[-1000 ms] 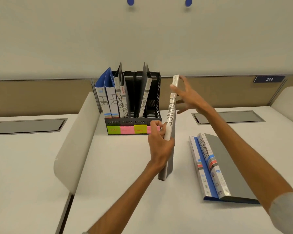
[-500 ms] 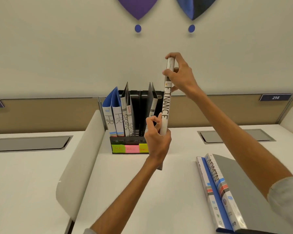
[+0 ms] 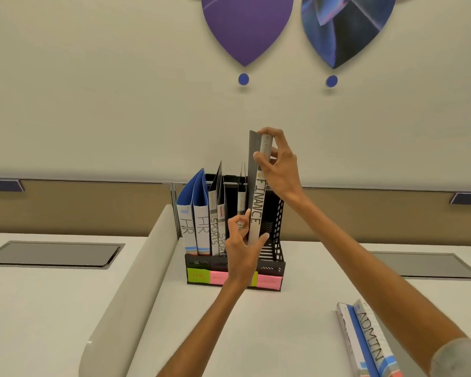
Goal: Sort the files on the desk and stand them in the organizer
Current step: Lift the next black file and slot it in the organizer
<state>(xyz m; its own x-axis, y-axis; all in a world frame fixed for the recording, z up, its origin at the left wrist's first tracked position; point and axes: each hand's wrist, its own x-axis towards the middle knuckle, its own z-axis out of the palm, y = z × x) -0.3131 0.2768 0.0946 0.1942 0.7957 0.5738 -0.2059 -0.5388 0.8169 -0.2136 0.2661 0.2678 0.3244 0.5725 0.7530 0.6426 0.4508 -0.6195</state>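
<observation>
Nearest to us, at the lower right of the desk (image 3: 297, 322), the ADMIN file (image 3: 371, 340) lies flat on a second file (image 3: 347, 330) with a blue edge; both are unsorted. Further in, the left hand (image 3: 241, 250) reaches up from below and pinches the lower part of the FINANCE file (image 3: 257, 210) between thumb and curled fingers. The file stands upright with its lettered spine toward us. The right hand (image 3: 279, 164) grips its top end, thumb on the spine and fingers wrapped round the far side. The file's lower end is hidden behind the left hand, so we cannot tell whether it has entered a slot. Behind it sits the black mesh organizer (image 3: 276, 240), with coloured labels (image 3: 199, 276) stuck along its front lip. Its left compartment holds two blue HR files (image 3: 193, 216), the next holds two SPORTS files (image 3: 215, 229), and a thin grey file (image 3: 241, 197) stands just left of the one in hand. Our judgement: the step in hand is placing the FINANCE file beside that grey one. The next move calls for lining the bottom edge up with the gap, lowering straight down, and letting go with the left hand before it fouls the front lip. After that the files at the lower right remain, presumably for the rightmost compartment.
</observation>
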